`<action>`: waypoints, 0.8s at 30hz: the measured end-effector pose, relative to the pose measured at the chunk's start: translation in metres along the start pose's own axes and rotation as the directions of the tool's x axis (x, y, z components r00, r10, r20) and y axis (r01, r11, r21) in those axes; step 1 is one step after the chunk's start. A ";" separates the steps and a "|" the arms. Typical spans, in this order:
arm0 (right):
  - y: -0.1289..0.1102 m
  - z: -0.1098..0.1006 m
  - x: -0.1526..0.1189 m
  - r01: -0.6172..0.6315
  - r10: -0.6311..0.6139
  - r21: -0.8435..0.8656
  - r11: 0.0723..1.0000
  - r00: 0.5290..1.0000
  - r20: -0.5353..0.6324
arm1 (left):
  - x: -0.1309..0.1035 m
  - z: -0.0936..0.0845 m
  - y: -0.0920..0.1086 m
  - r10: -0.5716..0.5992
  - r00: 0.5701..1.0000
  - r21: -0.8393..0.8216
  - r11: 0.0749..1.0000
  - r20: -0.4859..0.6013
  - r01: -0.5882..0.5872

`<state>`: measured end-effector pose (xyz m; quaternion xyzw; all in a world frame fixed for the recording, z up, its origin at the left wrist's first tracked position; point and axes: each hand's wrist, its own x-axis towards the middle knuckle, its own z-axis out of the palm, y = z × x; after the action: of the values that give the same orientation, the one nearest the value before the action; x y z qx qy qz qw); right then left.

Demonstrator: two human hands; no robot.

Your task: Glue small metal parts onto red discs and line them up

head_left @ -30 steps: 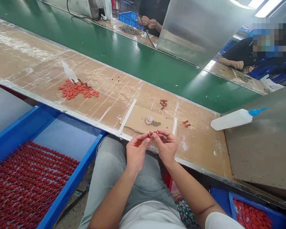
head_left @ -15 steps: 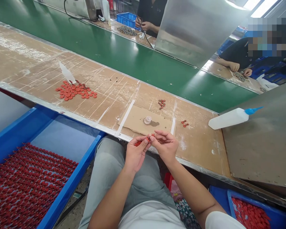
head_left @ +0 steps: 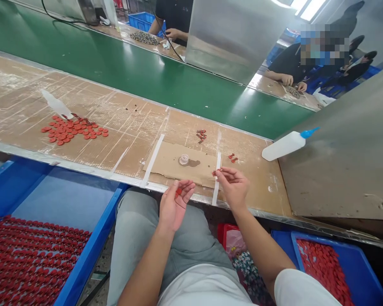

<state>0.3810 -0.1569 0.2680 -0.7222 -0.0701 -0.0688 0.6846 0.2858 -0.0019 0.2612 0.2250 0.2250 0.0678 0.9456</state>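
My left hand (head_left: 175, 204) is curled at the table's front edge, holding a small red piece (head_left: 178, 192) between thumb and fingers; its exact shape is partly hidden. To the right, my right hand (head_left: 234, 187) pinches a small red-and-dark part (head_left: 216, 172) above the white tape strip. Between and beyond the hands, a small clear cup (head_left: 184, 159) stands on a cardboard sheet (head_left: 166, 159) beside a dark wet stain. A few red-and-dark parts (head_left: 201, 136) lie behind the sheet, and two similar upright-looking parts (head_left: 232, 158) sit right of it.
Red discs (head_left: 73, 129) lie at left with a white bottle (head_left: 55, 104). A blue-tipped bottle (head_left: 285, 145) leans at a metal panel (head_left: 335, 157). Blue trays hold rows of red parts (head_left: 35, 255) and loose red pieces (head_left: 322, 263). Beyond the green belt (head_left: 140, 78), other people work.
My hands have come apart; the right has moved right with a small red-and-dark part, while the left keeps a red piece. The camera view has shifted to the right.
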 end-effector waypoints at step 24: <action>0.051 -0.099 0.075 0.201 -0.375 -0.866 0.458 0.927 0.017 | 0.003 -0.001 0.009 -0.122 0.983 -0.137 0.981 0.139 0.141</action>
<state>0.4646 -0.2576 0.2377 -0.9323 -0.0877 -0.2728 0.2207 0.2880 0.0074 0.2630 0.1436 0.1719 0.0066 0.9746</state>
